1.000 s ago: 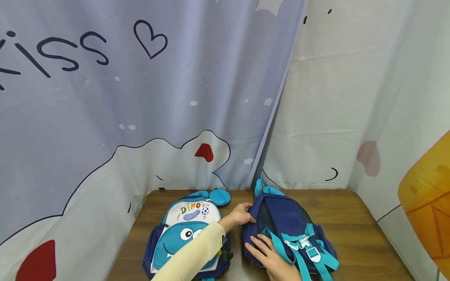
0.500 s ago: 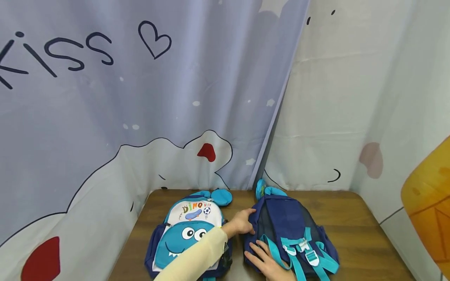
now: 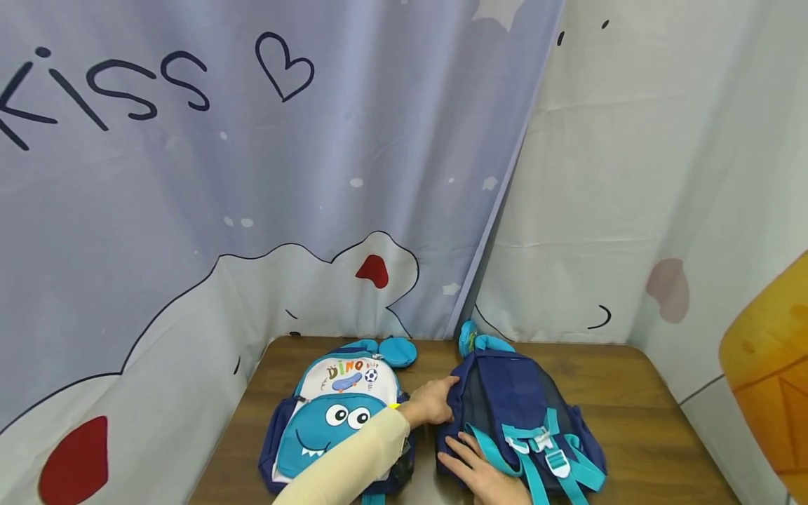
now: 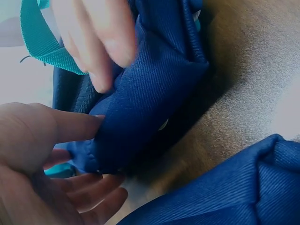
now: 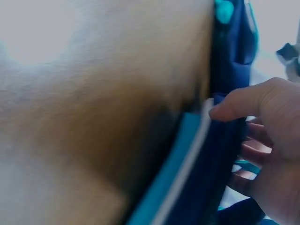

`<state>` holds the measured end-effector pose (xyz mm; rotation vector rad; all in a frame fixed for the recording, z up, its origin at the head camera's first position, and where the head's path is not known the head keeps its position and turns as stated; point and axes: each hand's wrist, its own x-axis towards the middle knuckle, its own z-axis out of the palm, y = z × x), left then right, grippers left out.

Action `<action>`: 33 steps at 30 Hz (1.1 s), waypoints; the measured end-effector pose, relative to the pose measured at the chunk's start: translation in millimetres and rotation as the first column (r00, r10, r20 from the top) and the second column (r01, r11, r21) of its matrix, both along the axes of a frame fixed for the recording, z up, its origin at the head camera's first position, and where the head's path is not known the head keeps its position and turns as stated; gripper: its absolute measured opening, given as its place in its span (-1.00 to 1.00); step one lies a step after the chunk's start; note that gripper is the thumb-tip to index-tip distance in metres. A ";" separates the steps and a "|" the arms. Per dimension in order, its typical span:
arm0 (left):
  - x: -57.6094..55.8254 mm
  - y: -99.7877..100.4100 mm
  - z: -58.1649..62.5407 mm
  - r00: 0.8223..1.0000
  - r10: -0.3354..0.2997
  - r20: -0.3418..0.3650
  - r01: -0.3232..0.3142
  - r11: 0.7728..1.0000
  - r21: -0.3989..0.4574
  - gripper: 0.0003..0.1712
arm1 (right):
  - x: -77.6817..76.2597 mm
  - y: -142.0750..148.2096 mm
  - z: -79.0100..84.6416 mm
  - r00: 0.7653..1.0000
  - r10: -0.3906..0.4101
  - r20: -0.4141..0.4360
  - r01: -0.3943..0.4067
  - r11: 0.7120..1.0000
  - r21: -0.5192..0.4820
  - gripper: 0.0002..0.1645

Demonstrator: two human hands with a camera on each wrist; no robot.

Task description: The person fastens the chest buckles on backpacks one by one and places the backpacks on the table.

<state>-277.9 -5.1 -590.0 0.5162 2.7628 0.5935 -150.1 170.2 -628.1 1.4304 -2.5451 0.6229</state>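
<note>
In the head view a navy backpack lies with its turquoise straps and white buckles facing up. My left hand reaches across in a cream sleeve and holds its left side. The left wrist view shows that thumb on the navy fabric and the fingers beneath the edge. My right hand is lower on the same side, fingers spread over it. In the right wrist view the thumb rests by the white piping, with the fingers behind the bag. The sleeve partly covers a second backpack with a dinosaur face.
Both backpacks lie on a brown wooden table, a narrow gap between them. A round blue pouch hangs at the top of the dinosaur one. A printed curtain stands behind the table.
My left hand has slid slightly down along the backpack's side. The right hand has shifted a little left and down. The backpack stays almost in place, and the head view has moved slightly.
</note>
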 end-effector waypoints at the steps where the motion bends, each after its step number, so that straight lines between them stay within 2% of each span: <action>1: 0.0 -0.9 0.3 1.000 0.001 -0.004 -0.001 1.000 -0.006 -0.06 | 1.8 -2.3 5.6 0.999 -0.005 0.033 0.005 1.000 -0.001 -0.17; 5: 1.2 -4.1 4.8 1.000 0.004 -0.008 -0.004 1.000 -0.019 -0.09 | 7.4 -10.2 30.7 0.995 -0.025 0.093 0.024 1.000 0.008 -0.09; 10: 0.3 -3.9 6.9 1.000 0.027 -0.005 -0.027 1.000 -0.014 -0.10 | 8.6 -11.4 59.9 0.995 0.034 0.099 -0.026 0.997 -0.079 -0.25; 12: -0.5 -1.6 9.3 0.999 0.035 -0.015 -0.035 0.999 -0.009 -0.10 | 7.9 -8.6 72.4 0.994 0.031 0.105 -0.020 0.994 -0.104 -0.28; 18: 2.0 12.7 23.4 0.999 0.007 -0.045 -0.006 1.000 0.024 -0.19 | 2.8 10.3 101.8 0.992 -0.107 0.073 0.112 0.991 -0.072 -0.30; 22: 6.2 22.6 31.0 0.997 -0.046 -0.067 0.051 0.996 0.069 -0.26 | -4.6 28.8 107.0 0.978 -0.206 0.040 0.207 0.977 -0.041 -0.30; 26: 11.3 28.7 35.5 0.987 -0.118 -0.108 0.127 0.988 0.084 -0.30 | -12.1 46.9 105.0 0.957 -0.290 0.023 0.291 0.957 -0.020 -0.29; 29: 15.5 31.1 36.9 0.978 -0.159 -0.132 0.170 0.982 0.077 -0.31 | -16.2 57.7 103.2 0.945 -0.328 0.012 0.328 0.945 -0.012 -0.31; 33: 21.5 32.2 36.7 0.975 -0.174 -0.141 0.188 0.977 0.096 -0.31 | -20.5 68.4 101.2 0.934 -0.358 0.011 0.358 0.934 0.004 -0.34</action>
